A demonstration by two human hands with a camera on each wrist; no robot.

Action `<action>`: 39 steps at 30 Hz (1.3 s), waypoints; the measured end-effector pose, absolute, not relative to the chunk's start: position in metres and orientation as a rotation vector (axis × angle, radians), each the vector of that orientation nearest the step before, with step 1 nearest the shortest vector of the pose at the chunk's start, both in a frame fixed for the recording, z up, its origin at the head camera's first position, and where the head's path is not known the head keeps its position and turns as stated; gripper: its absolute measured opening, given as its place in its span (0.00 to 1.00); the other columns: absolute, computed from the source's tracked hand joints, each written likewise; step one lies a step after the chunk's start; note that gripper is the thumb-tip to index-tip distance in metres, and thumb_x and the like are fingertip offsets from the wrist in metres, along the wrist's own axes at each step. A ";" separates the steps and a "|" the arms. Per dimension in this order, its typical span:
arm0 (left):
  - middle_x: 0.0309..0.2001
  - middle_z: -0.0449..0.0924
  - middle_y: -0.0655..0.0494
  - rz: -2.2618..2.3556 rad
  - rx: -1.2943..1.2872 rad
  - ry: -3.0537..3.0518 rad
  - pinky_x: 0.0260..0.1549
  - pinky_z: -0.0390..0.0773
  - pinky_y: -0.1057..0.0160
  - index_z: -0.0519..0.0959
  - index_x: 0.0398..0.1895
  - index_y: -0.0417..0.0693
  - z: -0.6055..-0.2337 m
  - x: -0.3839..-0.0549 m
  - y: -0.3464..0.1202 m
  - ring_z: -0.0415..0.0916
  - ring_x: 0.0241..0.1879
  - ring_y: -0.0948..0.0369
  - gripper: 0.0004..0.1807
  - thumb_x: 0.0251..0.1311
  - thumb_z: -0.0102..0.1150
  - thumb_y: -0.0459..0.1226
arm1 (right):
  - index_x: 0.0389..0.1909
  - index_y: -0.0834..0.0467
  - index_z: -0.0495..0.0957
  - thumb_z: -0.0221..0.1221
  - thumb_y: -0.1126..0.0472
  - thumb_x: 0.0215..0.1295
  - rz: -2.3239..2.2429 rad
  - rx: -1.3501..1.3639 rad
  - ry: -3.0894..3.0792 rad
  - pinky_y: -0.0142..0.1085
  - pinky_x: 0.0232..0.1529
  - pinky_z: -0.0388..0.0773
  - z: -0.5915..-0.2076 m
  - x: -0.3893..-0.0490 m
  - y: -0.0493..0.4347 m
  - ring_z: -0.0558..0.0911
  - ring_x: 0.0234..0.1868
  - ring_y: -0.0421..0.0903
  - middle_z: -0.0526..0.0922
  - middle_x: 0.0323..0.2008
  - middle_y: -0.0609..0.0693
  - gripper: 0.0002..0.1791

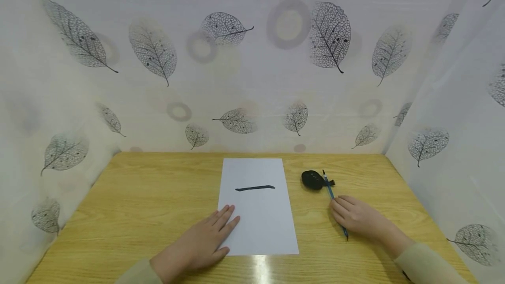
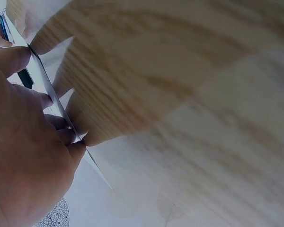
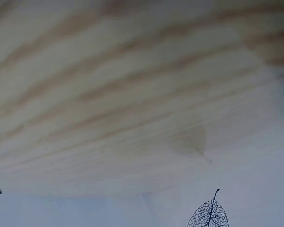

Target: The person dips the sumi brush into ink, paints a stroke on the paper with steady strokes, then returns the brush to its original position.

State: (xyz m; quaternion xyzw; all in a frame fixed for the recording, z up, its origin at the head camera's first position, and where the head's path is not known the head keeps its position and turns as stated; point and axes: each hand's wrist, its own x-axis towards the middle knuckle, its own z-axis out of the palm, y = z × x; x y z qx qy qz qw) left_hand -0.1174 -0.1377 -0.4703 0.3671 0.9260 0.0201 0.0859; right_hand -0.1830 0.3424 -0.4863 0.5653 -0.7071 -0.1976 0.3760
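Note:
A sheet of white paper [image 1: 260, 227] lies on the wooden table with one thick black stroke [image 1: 255, 188] across its upper half. My left hand [image 1: 207, 240] rests flat on the paper's lower left edge, fingers spread. In the left wrist view, the left hand [image 2: 33, 137] shows at the sheet's edge. My right hand [image 1: 360, 218] holds a slim blue brush [image 1: 330, 192] near its middle, to the right of the paper. The brush's dark upper tip overlaps the short stem of a black rounded object [image 1: 312, 180], which looks like an ink dish. The right wrist view hardly shows that hand.
The yellow wooden table [image 1: 150, 205] ends at a pale cloth backdrop [image 1: 244, 78] printed with grey leaves. Cloth also hangs along the left and right sides. Light glares off the table's front edge below the paper.

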 end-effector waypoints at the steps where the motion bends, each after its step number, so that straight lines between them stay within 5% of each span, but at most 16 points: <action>1: 0.87 0.50 0.45 0.055 1.090 2.758 0.81 0.63 0.49 0.58 0.85 0.51 -0.470 -0.118 -0.137 0.52 0.85 0.49 0.39 0.78 0.49 0.55 | 0.37 0.59 0.85 0.29 0.77 0.84 -0.507 1.446 -1.816 0.39 0.43 0.88 -0.486 -0.183 0.343 0.88 0.38 0.48 0.88 0.40 0.56 0.33; 39: 0.87 0.50 0.46 0.094 1.072 2.762 0.81 0.64 0.48 0.57 0.86 0.51 -0.467 -0.117 -0.140 0.51 0.86 0.49 0.38 0.79 0.48 0.55 | 0.38 0.60 0.86 0.32 0.76 0.84 -0.407 1.396 -1.825 0.41 0.43 0.89 -0.474 -0.181 0.345 0.88 0.38 0.49 0.89 0.40 0.57 0.31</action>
